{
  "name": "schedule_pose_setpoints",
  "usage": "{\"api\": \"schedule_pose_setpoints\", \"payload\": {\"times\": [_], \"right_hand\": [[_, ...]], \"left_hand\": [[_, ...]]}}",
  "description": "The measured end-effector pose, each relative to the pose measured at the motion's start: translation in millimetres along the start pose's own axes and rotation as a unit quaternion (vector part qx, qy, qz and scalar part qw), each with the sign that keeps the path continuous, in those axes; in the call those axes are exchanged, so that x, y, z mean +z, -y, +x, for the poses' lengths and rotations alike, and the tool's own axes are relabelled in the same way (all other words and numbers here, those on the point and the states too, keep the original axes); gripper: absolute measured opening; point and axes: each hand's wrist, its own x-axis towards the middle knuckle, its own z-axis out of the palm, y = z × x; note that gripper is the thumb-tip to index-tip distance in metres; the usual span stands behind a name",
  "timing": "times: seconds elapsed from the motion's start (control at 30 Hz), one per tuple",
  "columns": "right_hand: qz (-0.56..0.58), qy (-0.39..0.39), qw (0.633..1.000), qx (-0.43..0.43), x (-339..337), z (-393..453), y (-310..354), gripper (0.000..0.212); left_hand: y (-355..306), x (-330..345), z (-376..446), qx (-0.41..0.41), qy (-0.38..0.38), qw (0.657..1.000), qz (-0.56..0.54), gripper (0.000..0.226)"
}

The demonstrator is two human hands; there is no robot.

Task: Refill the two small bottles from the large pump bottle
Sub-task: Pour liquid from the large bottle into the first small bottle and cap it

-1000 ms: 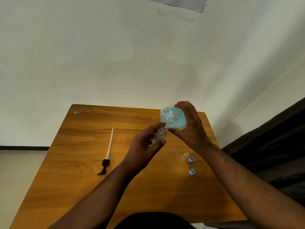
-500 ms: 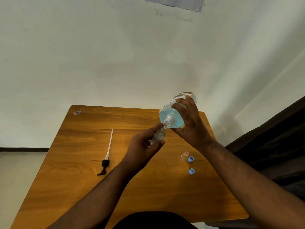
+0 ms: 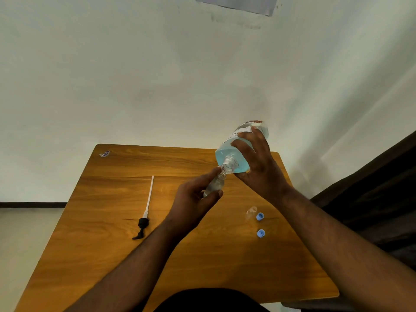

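Note:
My right hand grips the large clear bottle of blue liquid, tilted steeply with its open neck pointing down and toward me. My left hand holds a small clear bottle slanted upward, its mouth touching the large bottle's neck. A second small clear bottle stands uncapped on the wooden table, to the right. Two blue caps lie beside it. The black pump head with its white tube lies on the table's left half.
A small scrap of wrapper lies at the table's far left corner. A pale wall rises behind the table. Dark furniture stands to the right of the table, and my dark-clothed lap meets the near edge.
The large bottle has tipped further, its base rising up and away. The small bottle in my left hand stays at its neck.

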Motion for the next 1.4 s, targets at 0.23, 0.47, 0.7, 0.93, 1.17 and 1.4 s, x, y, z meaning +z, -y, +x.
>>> {"api": "schedule_pose_setpoints", "payload": {"times": [0.23, 0.47, 0.7, 0.93, 1.17, 1.4], "right_hand": [[-0.021, 0.004, 1.000, -0.004, -4.5, 0.1, 1.7, 0.079], [-0.034, 0.001, 0.999, -0.009, -6.3, -1.7, 3.7, 0.081], [-0.041, 0.000, 0.999, -0.006, -6.6, -0.7, 3.5, 0.079], [-0.044, 0.003, 0.999, 0.001, -7.4, -1.3, 3.5, 0.078], [-0.046, -0.001, 0.999, 0.003, -8.8, -1.7, 4.8, 0.078], [-0.047, -0.011, 0.999, 0.003, -11.9, -2.9, 6.7, 0.078]], "left_hand": [[1.4, 0.4, 0.1, 0.002, 0.003, 1.000, 0.011, 0.057], [3.9, -0.7, -0.4, 0.003, 0.007, 0.999, 0.034, 0.057], [4.6, -0.3, 0.2, 0.008, 0.006, 0.999, 0.030, 0.056], [4.5, 0.7, 0.5, 0.010, 0.009, 1.000, 0.019, 0.056], [3.3, 1.1, 0.2, 0.013, 0.007, 1.000, 0.025, 0.058], [6.3, 2.9, -1.0, 0.019, 0.012, 1.000, 0.014, 0.056]]}}
